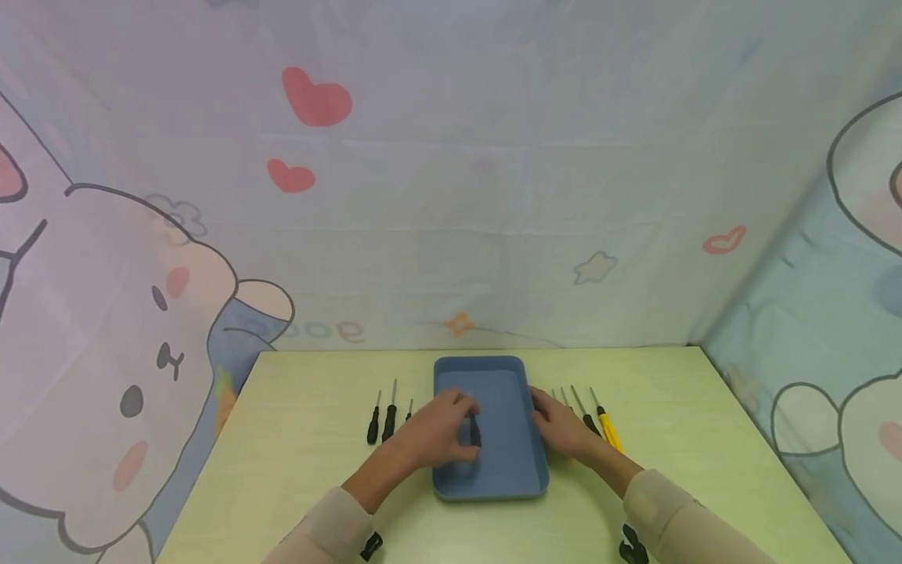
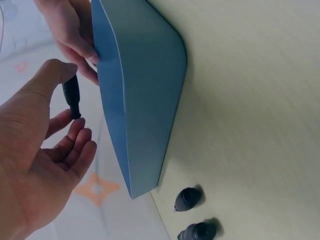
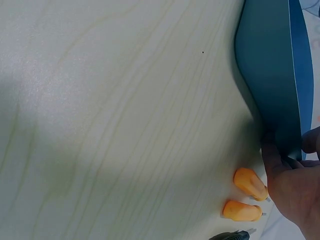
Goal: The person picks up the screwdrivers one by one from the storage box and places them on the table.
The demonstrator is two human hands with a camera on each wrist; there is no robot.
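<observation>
A blue rectangular tray (image 1: 503, 474) stands mid-table. Over its left half, my left hand (image 1: 440, 431) holds a small black-handled screwdriver (image 1: 475, 429) between thumb and fingertips. The left wrist view shows the thumb at one end of the black handle (image 2: 72, 97) and fingertips at the other; its shaft is hidden. My right hand (image 1: 564, 427) grips the tray's right side, with fingers against the outer wall and the thumb at the rim.
Left of the tray lie several black-handled screwdrivers (image 1: 390, 423). To its right are a yellow-handled screwdriver (image 1: 609, 431), a black-handled one (image 1: 590, 424) and two orange handles (image 3: 250, 184) close by my right hand. A printed cloth (image 1: 451, 196) hangs behind the table.
</observation>
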